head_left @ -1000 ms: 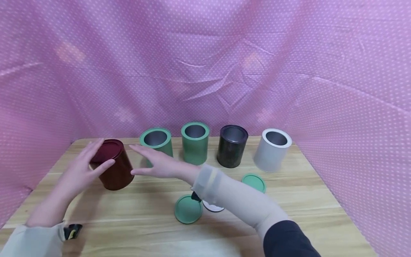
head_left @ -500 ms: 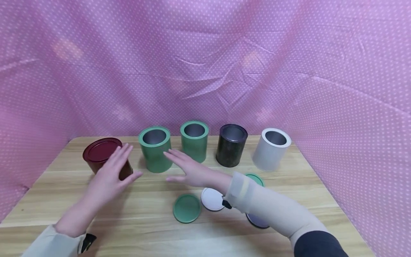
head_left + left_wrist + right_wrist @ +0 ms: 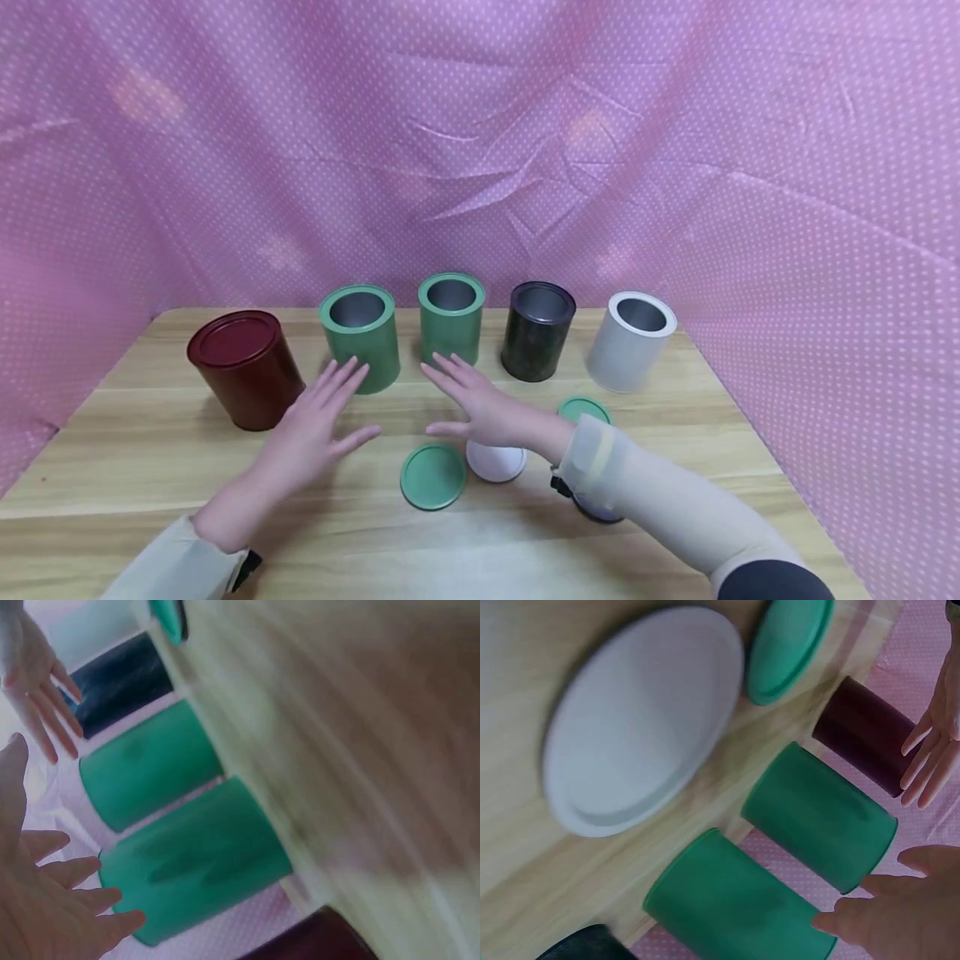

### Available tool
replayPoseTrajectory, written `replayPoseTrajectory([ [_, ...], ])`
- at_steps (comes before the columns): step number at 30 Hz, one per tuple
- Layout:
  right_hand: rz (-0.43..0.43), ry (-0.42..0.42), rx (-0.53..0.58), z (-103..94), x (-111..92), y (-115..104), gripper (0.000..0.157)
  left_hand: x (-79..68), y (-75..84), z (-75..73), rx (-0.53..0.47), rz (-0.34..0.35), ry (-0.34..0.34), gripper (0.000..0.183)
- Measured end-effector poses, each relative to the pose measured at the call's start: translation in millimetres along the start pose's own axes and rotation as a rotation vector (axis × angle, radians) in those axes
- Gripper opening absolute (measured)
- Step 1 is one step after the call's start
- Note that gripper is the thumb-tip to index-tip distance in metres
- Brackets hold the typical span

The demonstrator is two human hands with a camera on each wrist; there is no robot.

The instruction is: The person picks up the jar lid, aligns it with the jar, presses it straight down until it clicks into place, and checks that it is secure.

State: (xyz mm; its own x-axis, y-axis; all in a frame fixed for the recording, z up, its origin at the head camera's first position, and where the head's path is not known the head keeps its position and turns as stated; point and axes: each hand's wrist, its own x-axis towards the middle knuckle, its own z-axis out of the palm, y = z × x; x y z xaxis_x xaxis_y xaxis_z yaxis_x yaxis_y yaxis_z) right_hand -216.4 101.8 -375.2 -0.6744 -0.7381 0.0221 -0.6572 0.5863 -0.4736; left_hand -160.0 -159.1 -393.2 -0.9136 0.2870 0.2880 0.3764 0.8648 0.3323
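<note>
Head view: the left hand (image 3: 306, 437) hangs spread above the worktop (image 3: 360, 554), beside the closed red can (image 3: 255, 379), in front of the left green can (image 3: 366, 344); the right hand (image 3: 486, 412), spread too, hovers before the right green can (image 3: 450, 336), near the white lid (image 3: 497, 464). Left wrist: fingers (image 3: 71, 872) fanned across the left green can's edge. Right wrist: fingers parted, white lid big in the foreground!

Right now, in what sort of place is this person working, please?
Probably a screened-off tabletop workspace, though the room beyond is hidden: pink polka-dot fabric hangs behind and on both sides of a wood-grain table, on which five cans stand in a rough row.
</note>
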Motion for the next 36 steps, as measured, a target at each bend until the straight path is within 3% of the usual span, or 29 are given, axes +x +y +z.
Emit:
replayPoseTrajectory([
  [6,0.003,-0.029,-0.104,6.7,-12,7,0.082,-1.6,5.1,17.5,0.031,0.030,-0.038,0.082],
  [11,0.016,-0.039,-0.080,12.0,-19,10,0.082,-2.6,9.0,28.4,0.058,0.071,-0.033,0.080],
  [15,0.023,-0.046,-0.040,15.7,-22,12,0.082,-4.2,11.2,34.2,0.078,0.110,-0.016,0.080],
  [25,-0.026,-0.072,-0.159,30.7,-32,21,0.081,-11.6,14.8,47.9,0.074,0.135,-0.063,0.084],
  [36,-0.013,-0.097,-0.191,38.9,-39,24,0.083,-15.1,16.8,58.0,0.049,0.161,-0.120,0.084],
])
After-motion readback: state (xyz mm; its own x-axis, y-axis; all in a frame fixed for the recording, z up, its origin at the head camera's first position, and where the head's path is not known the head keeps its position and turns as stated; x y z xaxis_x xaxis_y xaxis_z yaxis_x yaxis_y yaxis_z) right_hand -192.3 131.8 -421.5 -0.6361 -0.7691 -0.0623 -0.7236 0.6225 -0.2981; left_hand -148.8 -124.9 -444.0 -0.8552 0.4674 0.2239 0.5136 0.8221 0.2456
